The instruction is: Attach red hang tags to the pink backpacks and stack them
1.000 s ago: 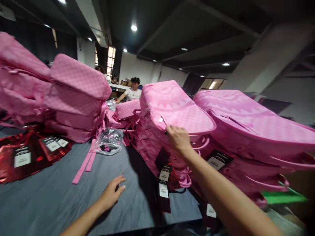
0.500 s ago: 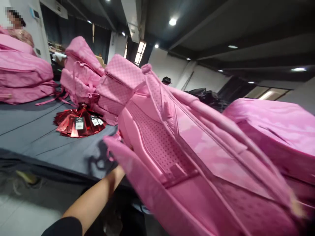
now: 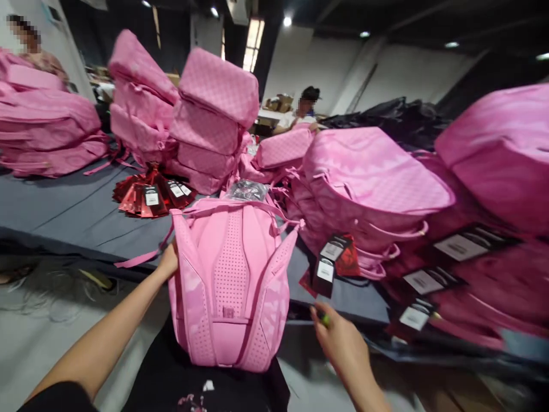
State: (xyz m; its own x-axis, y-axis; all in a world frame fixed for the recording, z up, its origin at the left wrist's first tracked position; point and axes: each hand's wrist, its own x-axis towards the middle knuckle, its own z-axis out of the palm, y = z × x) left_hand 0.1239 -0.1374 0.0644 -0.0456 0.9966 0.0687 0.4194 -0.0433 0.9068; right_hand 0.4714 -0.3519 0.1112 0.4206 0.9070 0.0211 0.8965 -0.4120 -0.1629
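Observation:
A pink backpack stands upright in front of me, its padded back panel and shoulder straps facing me, against the table edge over my lap. My left hand grips its left side; the fingertips are hidden behind it. Off to the right of the backpack, my right hand is closed around a small dark tool with a yellow-green part, too little of which shows to name it. That hand is apart from the backpack. Tags with white labels lie at the table edge just above it.
Stacked pink backpacks line the grey-covered table, with more at the right. A fan of red and black tags lies at left. A co-worker is across the table, another person at far left. Black bags are heaped behind.
The backpack has swung from a tilted, close position to upright in front of me. My right hand has come into clear view with a small tool. My view has turned downward.

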